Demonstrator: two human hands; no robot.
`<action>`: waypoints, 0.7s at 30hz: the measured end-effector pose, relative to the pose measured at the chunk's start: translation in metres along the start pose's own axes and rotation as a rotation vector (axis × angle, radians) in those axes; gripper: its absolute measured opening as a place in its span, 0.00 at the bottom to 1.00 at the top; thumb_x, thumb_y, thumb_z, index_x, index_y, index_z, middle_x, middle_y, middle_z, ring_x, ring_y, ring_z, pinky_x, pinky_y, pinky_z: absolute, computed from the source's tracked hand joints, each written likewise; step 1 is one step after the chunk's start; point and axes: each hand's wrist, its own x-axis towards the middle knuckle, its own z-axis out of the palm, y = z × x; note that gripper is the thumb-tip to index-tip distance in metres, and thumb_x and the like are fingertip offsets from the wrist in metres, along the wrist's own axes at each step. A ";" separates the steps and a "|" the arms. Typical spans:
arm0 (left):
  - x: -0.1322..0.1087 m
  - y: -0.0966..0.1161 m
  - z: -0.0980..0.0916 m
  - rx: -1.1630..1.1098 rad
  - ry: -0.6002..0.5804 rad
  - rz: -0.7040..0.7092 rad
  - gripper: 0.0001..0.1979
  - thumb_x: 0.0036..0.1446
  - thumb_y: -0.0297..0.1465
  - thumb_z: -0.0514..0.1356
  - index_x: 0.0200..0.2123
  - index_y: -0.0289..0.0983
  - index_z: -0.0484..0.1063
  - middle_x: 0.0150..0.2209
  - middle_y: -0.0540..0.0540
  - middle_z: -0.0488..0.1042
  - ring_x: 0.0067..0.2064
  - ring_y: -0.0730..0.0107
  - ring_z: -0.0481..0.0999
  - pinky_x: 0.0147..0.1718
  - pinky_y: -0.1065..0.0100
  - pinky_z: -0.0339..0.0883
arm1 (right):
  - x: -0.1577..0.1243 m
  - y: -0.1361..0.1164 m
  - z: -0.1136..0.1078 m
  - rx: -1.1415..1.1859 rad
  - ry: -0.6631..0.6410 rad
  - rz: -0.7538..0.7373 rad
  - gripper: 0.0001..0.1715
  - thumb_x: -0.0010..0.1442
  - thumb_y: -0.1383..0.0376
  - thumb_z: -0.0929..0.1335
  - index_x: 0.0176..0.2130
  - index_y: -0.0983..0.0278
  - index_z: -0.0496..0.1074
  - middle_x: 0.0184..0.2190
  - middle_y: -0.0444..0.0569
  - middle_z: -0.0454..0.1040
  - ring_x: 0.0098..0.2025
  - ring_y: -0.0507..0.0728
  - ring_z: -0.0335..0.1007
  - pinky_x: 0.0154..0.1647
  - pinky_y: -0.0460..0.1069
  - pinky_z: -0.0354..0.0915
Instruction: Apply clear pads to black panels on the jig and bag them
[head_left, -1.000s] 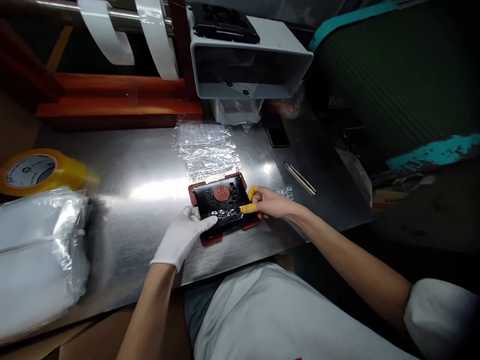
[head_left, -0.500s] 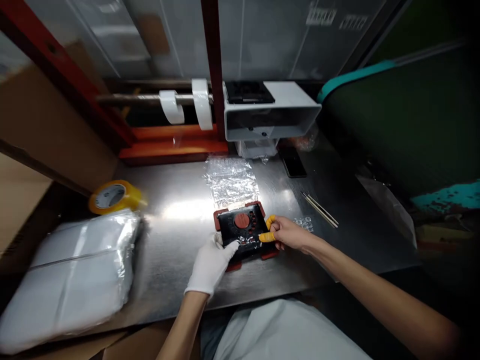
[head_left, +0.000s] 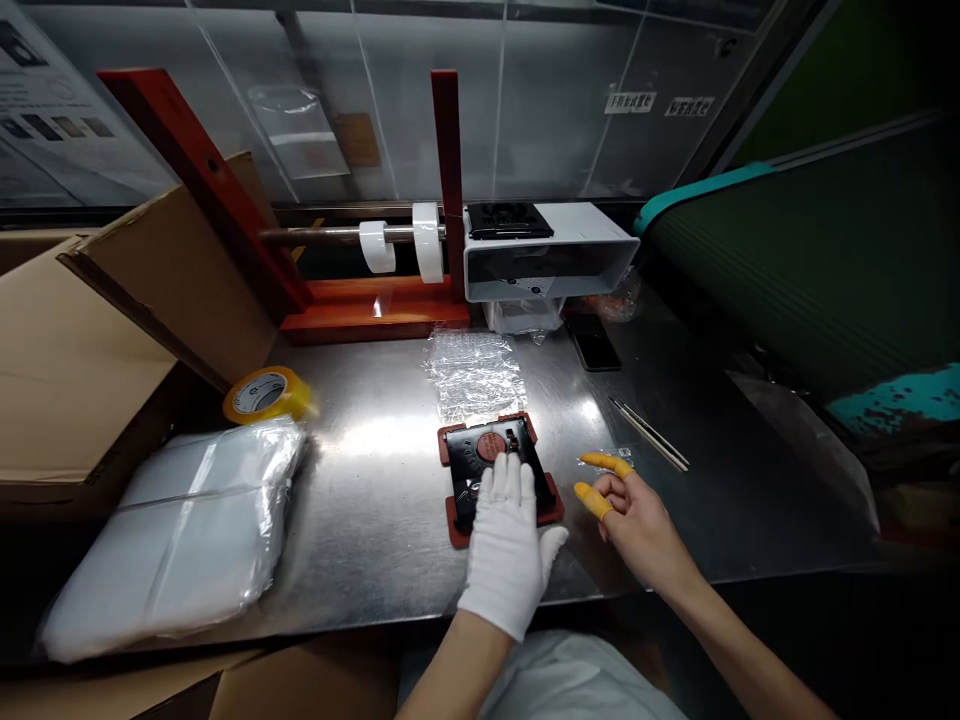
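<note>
Fingers flat and open, the gloved left hand (head_left: 504, 550) rests on the red-cornered black tray (head_left: 487, 450), nearer the front edge of the steel table (head_left: 360, 530); the right hand (head_left: 637, 530), also open, sits just beside the tray, apart from it

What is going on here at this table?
A person is working at a steel table. Their white-gloved left hand lies on a black plate with red corners, which sits flat on the table. Their bare right hand, with yellow finger cots on two fingers, is beside the plate, not touching it. Nearby are a clear plastic sheet, a yellow tape roll and two thin rods.
</note>
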 end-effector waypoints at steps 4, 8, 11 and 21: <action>0.016 0.013 -0.004 -0.101 -0.073 0.121 0.37 0.66 0.46 0.55 0.68 0.26 0.56 0.71 0.32 0.49 0.73 0.45 0.44 0.70 0.46 0.46 | -0.001 0.012 -0.004 -0.004 -0.015 0.006 0.28 0.60 0.52 0.71 0.54 0.60 0.64 0.29 0.38 0.64 0.22 0.49 0.59 0.22 0.46 0.59; 0.003 0.016 -0.023 -0.375 -0.060 0.182 0.17 0.70 0.34 0.51 0.56 0.39 0.72 0.66 0.46 0.65 0.69 0.62 0.58 0.71 0.55 0.46 | 0.006 0.015 0.002 -0.012 -0.100 -0.006 0.29 0.59 0.51 0.71 0.54 0.61 0.64 0.29 0.39 0.65 0.25 0.51 0.62 0.24 0.46 0.61; -0.023 0.006 -0.034 -0.598 0.165 -0.092 0.14 0.70 0.31 0.51 0.50 0.44 0.75 0.54 0.49 0.77 0.58 0.69 0.72 0.65 0.63 0.59 | 0.020 0.010 0.009 -0.069 -0.174 -0.020 0.30 0.58 0.49 0.72 0.53 0.61 0.66 0.30 0.40 0.67 0.26 0.51 0.64 0.24 0.46 0.62; 0.004 -0.057 -0.057 -0.397 -0.128 -0.947 0.21 0.64 0.51 0.50 0.36 0.41 0.72 0.43 0.40 0.77 0.42 0.49 0.77 0.42 0.54 0.66 | 0.066 -0.013 0.029 -0.265 -0.327 0.058 0.21 0.53 0.52 0.74 0.32 0.61 0.64 0.20 0.35 0.61 0.20 0.49 0.57 0.21 0.45 0.55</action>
